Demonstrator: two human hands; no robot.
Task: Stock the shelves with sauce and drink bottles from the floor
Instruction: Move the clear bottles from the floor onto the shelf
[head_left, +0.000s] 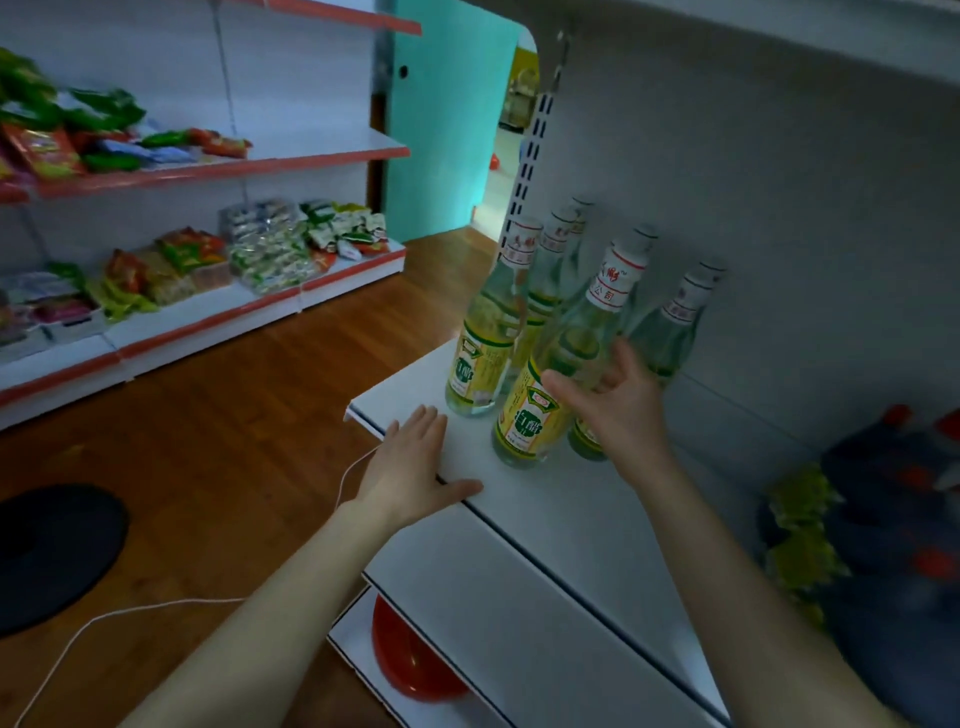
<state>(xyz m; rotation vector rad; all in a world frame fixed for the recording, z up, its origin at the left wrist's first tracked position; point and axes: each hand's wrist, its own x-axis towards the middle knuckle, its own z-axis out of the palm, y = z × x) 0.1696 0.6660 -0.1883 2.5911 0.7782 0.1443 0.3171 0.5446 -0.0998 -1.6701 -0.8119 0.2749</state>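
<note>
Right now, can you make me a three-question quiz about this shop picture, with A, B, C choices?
1. Where do the glass bottles stand?
A. on the floor
B. on the white shelf
C. in a basket

2. What colour are the big bottle labels?
A. yellow
B. purple
C. black

3. What is the left hand doing?
A. holding a bottle
B. resting flat on the shelf edge
C. pulling the cable

Answers: B, the bottles sit on the shelf top; A, yellow labels show; B, its palm lies flat there while the right hand reaches the bottles.
</note>
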